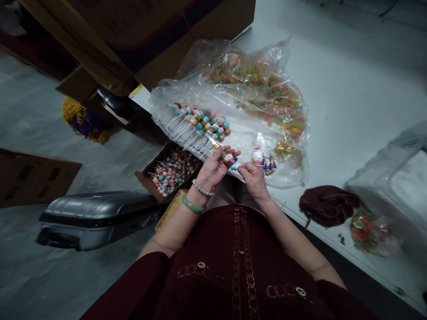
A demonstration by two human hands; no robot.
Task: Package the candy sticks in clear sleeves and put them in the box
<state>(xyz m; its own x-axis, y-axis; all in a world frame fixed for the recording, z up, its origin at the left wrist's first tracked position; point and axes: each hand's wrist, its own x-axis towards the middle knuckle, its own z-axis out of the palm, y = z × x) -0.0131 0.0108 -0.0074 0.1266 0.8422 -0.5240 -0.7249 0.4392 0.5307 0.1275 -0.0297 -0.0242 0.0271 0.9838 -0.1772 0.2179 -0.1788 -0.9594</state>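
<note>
Both hands meet over a clear plastic bag, holding a short stick threaded with pastel candy beads (231, 159). My left hand (211, 170) grips it from the left, while the fingertips of my right hand (254, 180) pinch its lower end. Just beyond my left fingers, a bundle of similar candy skewers (200, 122) lies on the plastic bag (167, 100). Colourful gummy candies (256, 80) spread across the bag's far side. An open cardboard box of candy skewers (173, 171) sits below and left of my left hand.
A grey hard suitcase (96, 218) lies on the grey floor at left. Large cardboard boxes (100, 35) loom at the top left. A dark red cloth (328, 205) and a small bag of gummies (370, 233) rest on the white surface at right.
</note>
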